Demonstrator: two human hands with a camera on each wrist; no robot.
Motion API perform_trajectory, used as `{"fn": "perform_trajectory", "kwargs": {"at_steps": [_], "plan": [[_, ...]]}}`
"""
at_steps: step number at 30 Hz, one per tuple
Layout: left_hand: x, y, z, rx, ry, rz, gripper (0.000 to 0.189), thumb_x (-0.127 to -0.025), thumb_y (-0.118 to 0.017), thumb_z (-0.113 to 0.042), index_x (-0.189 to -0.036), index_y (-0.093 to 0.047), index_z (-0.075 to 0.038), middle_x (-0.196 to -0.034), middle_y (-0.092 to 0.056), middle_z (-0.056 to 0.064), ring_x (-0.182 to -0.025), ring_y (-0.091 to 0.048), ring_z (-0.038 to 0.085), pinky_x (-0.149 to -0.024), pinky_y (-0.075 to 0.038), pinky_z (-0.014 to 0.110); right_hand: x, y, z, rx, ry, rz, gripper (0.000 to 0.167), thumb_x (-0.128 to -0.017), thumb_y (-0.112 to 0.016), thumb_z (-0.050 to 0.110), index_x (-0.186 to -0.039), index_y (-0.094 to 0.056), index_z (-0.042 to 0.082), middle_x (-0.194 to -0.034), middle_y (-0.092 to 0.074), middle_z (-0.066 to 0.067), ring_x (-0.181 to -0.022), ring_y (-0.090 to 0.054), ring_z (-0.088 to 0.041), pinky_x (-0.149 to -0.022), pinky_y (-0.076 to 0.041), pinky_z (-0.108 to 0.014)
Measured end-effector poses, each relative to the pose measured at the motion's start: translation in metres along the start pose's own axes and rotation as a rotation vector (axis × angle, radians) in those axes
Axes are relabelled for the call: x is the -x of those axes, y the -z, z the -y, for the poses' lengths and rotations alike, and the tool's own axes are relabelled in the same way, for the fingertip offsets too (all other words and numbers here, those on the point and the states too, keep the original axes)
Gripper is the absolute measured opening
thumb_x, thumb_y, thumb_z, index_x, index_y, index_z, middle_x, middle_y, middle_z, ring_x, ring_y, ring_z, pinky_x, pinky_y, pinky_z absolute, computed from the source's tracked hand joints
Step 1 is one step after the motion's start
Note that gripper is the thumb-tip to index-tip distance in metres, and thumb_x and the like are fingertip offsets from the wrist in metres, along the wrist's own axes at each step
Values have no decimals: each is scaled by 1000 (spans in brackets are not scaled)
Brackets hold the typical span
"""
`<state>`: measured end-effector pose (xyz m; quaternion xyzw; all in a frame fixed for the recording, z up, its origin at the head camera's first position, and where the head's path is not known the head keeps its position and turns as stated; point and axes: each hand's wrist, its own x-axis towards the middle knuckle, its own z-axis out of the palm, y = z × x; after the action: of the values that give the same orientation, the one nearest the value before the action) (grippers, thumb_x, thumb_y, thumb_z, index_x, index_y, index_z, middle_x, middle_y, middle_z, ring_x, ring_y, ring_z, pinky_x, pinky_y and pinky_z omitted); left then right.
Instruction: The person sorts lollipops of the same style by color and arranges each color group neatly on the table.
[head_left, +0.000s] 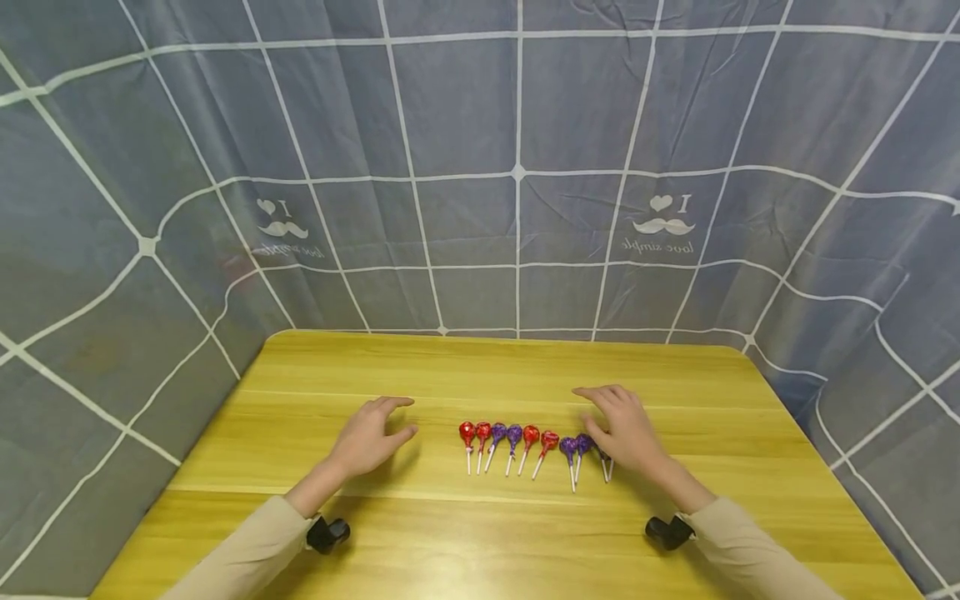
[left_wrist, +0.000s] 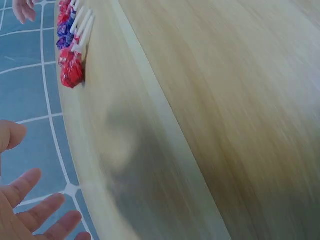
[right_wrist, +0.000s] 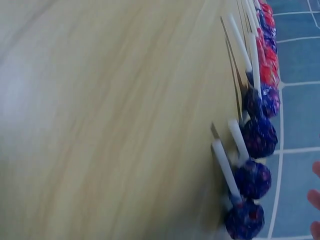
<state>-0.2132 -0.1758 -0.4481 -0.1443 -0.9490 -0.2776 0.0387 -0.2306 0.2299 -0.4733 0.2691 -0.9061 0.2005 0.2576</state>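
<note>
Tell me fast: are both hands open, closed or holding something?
Left hand: open, holding nothing.
Right hand: open, holding nothing, near the purple lollipops at the row's right end.

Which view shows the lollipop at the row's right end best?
The right wrist view: the lollipop is close up, and nothing covers its wrapper or stick. In the head view, the right hand mostly hides it, leaving mainly its stick. The left wrist view doesn't show it.

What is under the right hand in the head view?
Two white sticks show past the right hand, which mostly covers their lollipop heads. The right wrist view shows both, dark purple. In the head view, the tabletop behind the hand is hidden.
</note>
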Motion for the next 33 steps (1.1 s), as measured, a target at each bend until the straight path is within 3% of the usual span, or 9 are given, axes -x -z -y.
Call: {"fn": "perform_trajectory", "kwargs": {"at_steps": [5,13,21,26,33], "plan": [[-6,-8,-8,59,16,25,47,-92,-63,-32,-132,-57,-9,-137,-55,17,-128,-47,41,-103,-38,58,-2,-8,7,-54,-36,14,42,-83,-72,16,-124,-63,12,-113,-69,-8,-102,-59,-29,-89,-42,-57],[-18,-27,-23,149,18,22,42,-91,-65,-29,-128,-60,-9,-128,-62,14,-122,-52,36,-101,-40,55,-6,-16,20,-129,-193,196,43,-83,-73,31,-122,-65,15,-107,-70,0,-103,-58,-25,-93,-40,-56],[-25,-45,-27,264,6,47,40,-89,-67,-23,-124,-62,-6,-114,-67,14,-104,-61,31,-89,-47,48,-2,-21,24,-180,-208,267,39,-79,-78,30,-114,-70,15,-95,-70,4,-94,-56,-18,-91,-40,-52],[-29,-53,-26,306,-2,58,38,-87,-68,-21,-122,-63,-4,-107,-68,13,-95,-62,25,-83,-50,40,-2,-23,25,-196,-204,312,40,-79,-77,37,-112,-70,16,-98,-71,5,-94,-54,-15,-93,-38,-49],[-33,-62,-27,358,-17,123,38,-87,-67,-16,-122,-63,-2,-102,-68,10,-80,-53,13,-68,-43,24,2,-25,22,-183,-185,338,37,-79,-76,40,-108,-72,18,-96,-71,9,-93,-53,-13,-92,-38,-48]]}}
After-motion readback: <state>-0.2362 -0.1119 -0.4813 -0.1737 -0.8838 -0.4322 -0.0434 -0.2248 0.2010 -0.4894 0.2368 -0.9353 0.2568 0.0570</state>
